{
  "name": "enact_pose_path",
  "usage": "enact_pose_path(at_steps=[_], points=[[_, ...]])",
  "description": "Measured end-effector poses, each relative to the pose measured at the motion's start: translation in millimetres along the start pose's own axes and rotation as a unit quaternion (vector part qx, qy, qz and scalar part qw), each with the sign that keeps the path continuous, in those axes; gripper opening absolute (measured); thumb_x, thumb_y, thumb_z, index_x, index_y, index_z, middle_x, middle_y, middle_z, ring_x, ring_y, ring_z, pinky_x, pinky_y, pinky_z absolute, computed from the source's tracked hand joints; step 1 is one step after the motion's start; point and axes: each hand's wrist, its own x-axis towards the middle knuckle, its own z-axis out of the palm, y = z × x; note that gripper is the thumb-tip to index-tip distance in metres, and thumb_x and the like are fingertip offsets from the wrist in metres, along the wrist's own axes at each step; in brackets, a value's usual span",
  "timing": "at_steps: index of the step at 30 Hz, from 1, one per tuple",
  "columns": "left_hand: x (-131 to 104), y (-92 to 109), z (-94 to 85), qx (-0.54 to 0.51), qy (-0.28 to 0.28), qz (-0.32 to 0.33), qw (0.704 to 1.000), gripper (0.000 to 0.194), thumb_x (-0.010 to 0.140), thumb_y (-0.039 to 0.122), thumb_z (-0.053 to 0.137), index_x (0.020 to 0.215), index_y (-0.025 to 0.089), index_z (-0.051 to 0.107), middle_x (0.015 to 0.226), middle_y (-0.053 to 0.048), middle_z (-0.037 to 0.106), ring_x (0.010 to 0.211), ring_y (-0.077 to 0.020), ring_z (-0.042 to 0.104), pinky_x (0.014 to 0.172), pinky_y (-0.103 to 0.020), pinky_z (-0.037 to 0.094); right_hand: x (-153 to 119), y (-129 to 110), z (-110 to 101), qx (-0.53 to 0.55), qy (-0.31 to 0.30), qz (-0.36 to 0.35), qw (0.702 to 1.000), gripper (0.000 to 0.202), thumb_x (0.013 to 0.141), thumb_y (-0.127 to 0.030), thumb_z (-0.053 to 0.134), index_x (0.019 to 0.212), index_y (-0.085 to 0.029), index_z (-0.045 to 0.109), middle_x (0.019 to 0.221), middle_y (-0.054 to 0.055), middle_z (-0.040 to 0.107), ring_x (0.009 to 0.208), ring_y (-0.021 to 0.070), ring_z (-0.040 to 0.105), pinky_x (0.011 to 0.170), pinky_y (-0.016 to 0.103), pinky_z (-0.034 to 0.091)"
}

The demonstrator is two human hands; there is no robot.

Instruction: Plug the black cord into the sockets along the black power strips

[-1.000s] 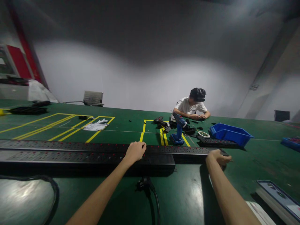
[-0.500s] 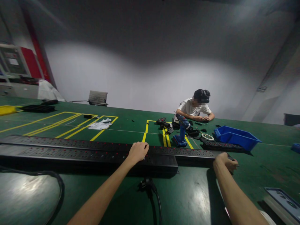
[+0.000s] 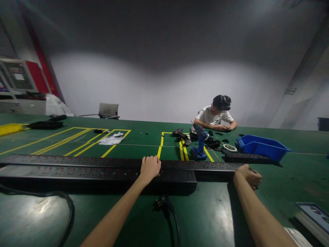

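Two long black power strips with rows of sockets and small red marks lie side by side across the table. My left hand [image 3: 150, 168] is closed over the far power strip [image 3: 205, 166], near the middle of the view, just behind the near power strip [image 3: 77, 174]. At the far strip's right end, my right hand [image 3: 248, 175] is curled around the tip; its fingertips are partly hidden. The far strip reaches further right than the near one. In front of the near strip lies a black plug [image 3: 162, 203] on a cable.
A blue cordless drill [image 3: 199, 144] stands beyond the strips, amid loose black parts. A blue bin [image 3: 262, 147] and a roll of tape [image 3: 229, 148] are at the right. Papers [image 3: 111, 139] lie far left. A person [image 3: 216, 115] sits across the table. A black cable [image 3: 69, 206] loops at near left.
The view has shifted slightly, so the table items appear a little further right. Both hands stay on the far strip, with little visible movement.
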Motion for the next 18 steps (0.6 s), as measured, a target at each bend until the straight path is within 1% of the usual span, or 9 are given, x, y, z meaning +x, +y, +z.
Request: enact_pose_path(at_steps=[5,9,12,16,17,18], points=[[-1,-2,1.8,-0.003,0.009,-0.014,1.0,0.036,0.092,0.033,0.031,0.096,0.019,0.064,0.099,-0.011,0.068,0.101,-0.0267,0.058,0.104,-0.051,0.023,-3,1,-2,-0.02,-0.004,-0.018,1.0,0.034,0.07,-0.034,0.054,0.101,-0.024,0.047,0.112,0.02,0.051,0.113,0.0385,0.049,0.092,0.06,0.037],[-2,-3,1.2,-0.003,0.016,-0.021,1.0,0.037,0.092,0.033,0.03,0.099,0.018,0.064,0.1,-0.012,0.067,0.103,-0.0281,0.056,0.105,-0.054,0.022,-9,0,-6,-0.021,-0.009,-0.028,0.999,0.034,0.07,-0.036,0.054,0.101,-0.024,0.047,0.113,0.019,0.051,0.112,0.0379,0.05,0.093,0.059,0.037],[-3,-3,-0.3,-0.005,0.013,-0.021,1.0,0.038,0.092,0.032,0.03,0.1,0.017,0.063,0.102,-0.013,0.066,0.104,-0.0279,0.056,0.105,-0.054,0.021,-11,-1,-9,-0.014,-0.011,-0.024,1.0,0.034,0.069,-0.036,0.055,0.1,-0.025,0.048,0.115,0.019,0.052,0.113,0.0375,0.05,0.094,0.059,0.037],[-4,-2,-4.0,-0.007,0.009,-0.017,1.0,0.036,0.092,0.03,0.03,0.1,0.017,0.064,0.103,-0.013,0.067,0.105,-0.0271,0.056,0.105,-0.051,0.023,-16,-6,-19,-0.001,-0.022,-0.015,1.0,0.034,0.069,-0.031,0.055,0.102,-0.026,0.047,0.116,0.018,0.051,0.115,0.0375,0.048,0.096,0.059,0.033],[-5,-2,-5.2,-0.007,0.008,-0.017,1.0,0.036,0.092,0.03,0.031,0.099,0.018,0.064,0.103,-0.013,0.067,0.104,-0.027,0.056,0.104,-0.051,0.023,-19,-8,-22,0.002,-0.027,-0.012,1.0,0.035,0.07,-0.029,0.053,0.104,-0.025,0.046,0.117,0.019,0.049,0.117,0.038,0.046,0.097,0.06,0.031],[-5,-2,-6.3,-0.007,0.006,-0.016,1.0,0.036,0.092,0.03,0.031,0.099,0.018,0.064,0.102,-0.013,0.067,0.104,-0.0268,0.056,0.104,-0.05,0.024,-25,-11,-26,0.006,-0.053,-0.024,0.998,0.038,0.072,-0.028,0.051,0.109,-0.024,0.044,0.121,0.022,0.045,0.121,0.0393,0.042,0.098,0.063,0.028]])
